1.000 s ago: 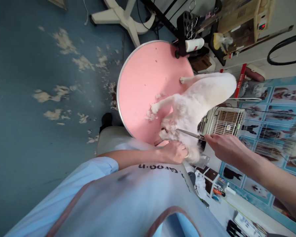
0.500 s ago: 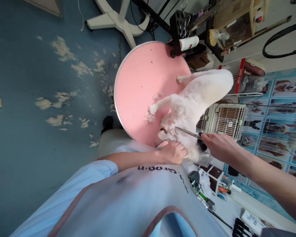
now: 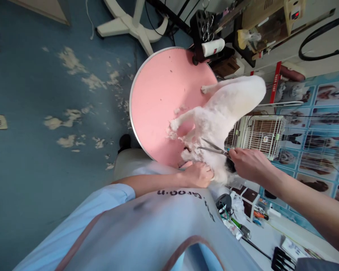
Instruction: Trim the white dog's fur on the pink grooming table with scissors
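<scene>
A white dog stands on a round pink grooming table, its head turned down towards my apron. My left hand is closed on the fur at the dog's head, beside the muzzle; exactly which part it grips is hidden. In my right hand is a pair of scissors, held by the handles. Their two long blades are parted and lie close over the fluffy fur at the side of the head. Loose clippings cling around the front paw.
A black holder with more scissors and a white bottle is fixed at the table's far edge. A wire cage stands beyond the dog. Cut fur lies on the blue floor. Tools cover a white counter at lower right.
The scissors' blades have parted from a closed position, the tips staying near the dog's head. My left hand keeps its grip. The view has shifted slightly.
</scene>
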Motion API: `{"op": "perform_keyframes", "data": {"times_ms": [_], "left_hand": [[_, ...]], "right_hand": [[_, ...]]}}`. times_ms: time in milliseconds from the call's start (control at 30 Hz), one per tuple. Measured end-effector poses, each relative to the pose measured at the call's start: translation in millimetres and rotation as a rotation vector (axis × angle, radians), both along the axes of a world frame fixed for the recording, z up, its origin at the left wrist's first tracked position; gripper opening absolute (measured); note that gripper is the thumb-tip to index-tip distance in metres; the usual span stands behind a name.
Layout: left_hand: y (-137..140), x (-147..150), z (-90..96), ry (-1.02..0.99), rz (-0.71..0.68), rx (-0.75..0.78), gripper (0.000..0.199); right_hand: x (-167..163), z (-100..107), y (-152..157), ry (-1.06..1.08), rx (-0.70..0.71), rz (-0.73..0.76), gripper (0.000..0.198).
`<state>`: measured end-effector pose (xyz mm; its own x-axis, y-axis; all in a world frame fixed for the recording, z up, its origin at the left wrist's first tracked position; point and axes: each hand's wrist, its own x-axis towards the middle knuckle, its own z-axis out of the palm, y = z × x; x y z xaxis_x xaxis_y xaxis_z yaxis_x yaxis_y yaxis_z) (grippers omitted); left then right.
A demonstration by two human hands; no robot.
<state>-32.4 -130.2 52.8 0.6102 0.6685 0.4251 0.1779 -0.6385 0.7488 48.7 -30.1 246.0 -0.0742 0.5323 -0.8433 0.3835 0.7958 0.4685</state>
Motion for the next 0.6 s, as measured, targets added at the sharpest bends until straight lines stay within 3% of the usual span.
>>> {"op": "perform_keyframes", "data": {"times_ms": [267, 433, 600], "left_hand": [[-0.6, -2.7, 3.2, 0.021, -0.004, -0.01, 0.017], [-2.4, -1.1, 2.8, 0.019, -0.003, -0.015, 0.018], [-6.0, -1.1, 1.1, 0.016, 0.023, -0.009, 0.017]], "right_hand": [[4.8, 2.6, -0.2, -0.034, 0.01, -0.052, 0.021], [8.5, -1.5, -1.6, 0.054, 0.038, 0.044, 0.009], [14.4, 0.6, -0.5, 0.009, 0.037, 0.018, 0.023]]}}
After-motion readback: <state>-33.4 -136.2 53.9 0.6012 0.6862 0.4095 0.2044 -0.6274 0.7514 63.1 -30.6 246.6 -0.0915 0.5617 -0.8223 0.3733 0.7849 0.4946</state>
